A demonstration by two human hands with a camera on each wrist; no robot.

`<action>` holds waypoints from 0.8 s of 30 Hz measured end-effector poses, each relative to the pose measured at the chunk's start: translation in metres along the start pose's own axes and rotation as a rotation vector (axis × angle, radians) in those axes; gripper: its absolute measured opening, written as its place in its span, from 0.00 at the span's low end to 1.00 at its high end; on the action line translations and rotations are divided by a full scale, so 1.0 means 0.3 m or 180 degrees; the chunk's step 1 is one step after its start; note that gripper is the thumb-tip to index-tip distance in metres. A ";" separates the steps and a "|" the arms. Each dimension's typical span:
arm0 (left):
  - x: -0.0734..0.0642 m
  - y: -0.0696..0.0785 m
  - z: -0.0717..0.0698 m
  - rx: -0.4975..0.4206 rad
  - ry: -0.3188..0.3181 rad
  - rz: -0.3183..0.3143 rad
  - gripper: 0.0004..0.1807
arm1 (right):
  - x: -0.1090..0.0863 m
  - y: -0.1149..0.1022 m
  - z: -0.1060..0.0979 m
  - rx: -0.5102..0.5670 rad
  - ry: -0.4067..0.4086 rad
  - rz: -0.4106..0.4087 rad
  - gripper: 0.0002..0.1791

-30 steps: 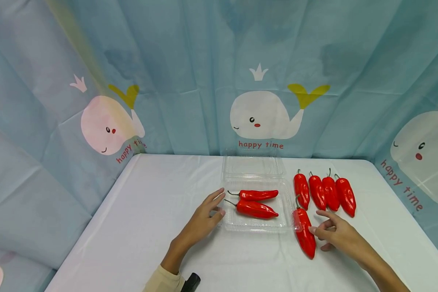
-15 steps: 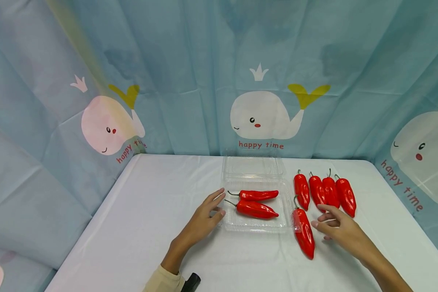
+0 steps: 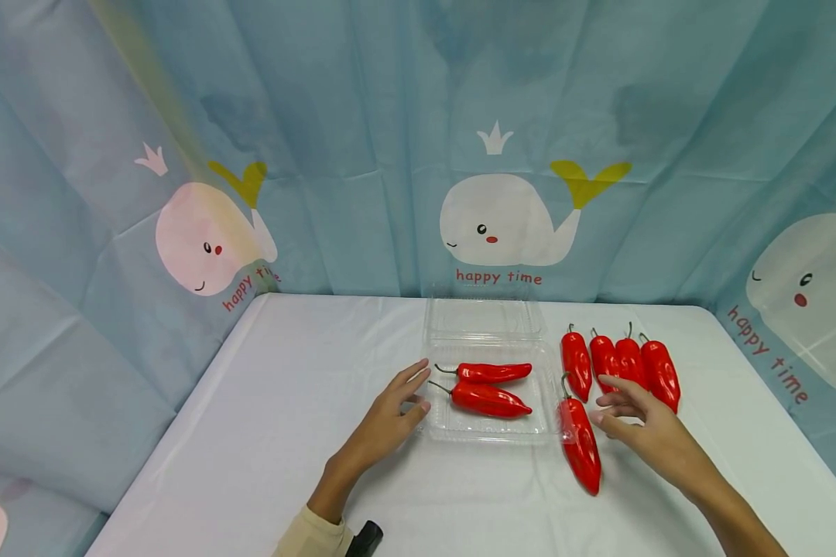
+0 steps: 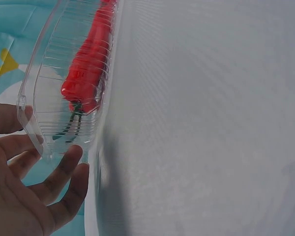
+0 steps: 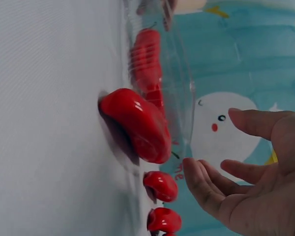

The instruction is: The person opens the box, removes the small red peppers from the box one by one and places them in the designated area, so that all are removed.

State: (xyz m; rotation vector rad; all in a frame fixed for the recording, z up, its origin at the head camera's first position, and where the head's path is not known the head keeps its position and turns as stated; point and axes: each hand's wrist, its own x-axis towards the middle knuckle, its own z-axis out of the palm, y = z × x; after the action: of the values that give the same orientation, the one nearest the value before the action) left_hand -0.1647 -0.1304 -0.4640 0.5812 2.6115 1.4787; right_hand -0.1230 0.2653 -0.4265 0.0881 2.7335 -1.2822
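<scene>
Two red peppers (image 3: 491, 400) lie in the clear plastic box (image 3: 460, 430), whose lid (image 3: 484, 316) is folded back. My left hand (image 3: 383, 422) touches the box's left edge with slightly bent fingers; in the left wrist view its fingertips (image 4: 69, 156) are at the box's end wall. A single red pepper (image 3: 581, 449) lies by the box's right edge, its upper part overlapping the clear rim. My right hand (image 3: 648, 429) holds nothing and hovers between this pepper and a row of several red peppers (image 3: 575, 363), fingers loosely bent and thumb apart.
A white cloth (image 3: 306, 348) covers the table. Blue curtain (image 3: 362, 155) with whale prints hangs behind and at both sides. A black object (image 3: 365, 538) sits by the left sleeve (image 3: 313, 534).
My right hand has drawn away from the single pepper and moved up a little toward the row, its fingers now overlapping the row's lower ends. My left hand stays put.
</scene>
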 end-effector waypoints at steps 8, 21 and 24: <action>0.001 -0.001 0.000 0.0009 -0.0009 0.0004 0.32 | 0.000 -0.037 0.022 0.0241 0.0047 -0.0358 0.43; -0.003 0.005 -0.002 0.0002 0.0004 -0.0013 0.32 | 0.013 -0.094 0.067 0.0740 -0.0157 -0.0845 0.37; -0.001 0.005 0.000 0.0007 0.0002 -0.0008 0.32 | 0.017 -0.102 0.075 0.0771 -0.0180 -0.0868 0.39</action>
State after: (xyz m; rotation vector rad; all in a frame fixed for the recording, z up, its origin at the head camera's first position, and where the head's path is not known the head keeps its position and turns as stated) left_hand -0.1640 -0.1299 -0.4628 0.5774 2.6135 1.4757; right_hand -0.1294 0.2283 -0.4182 -0.3048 2.5971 -1.6536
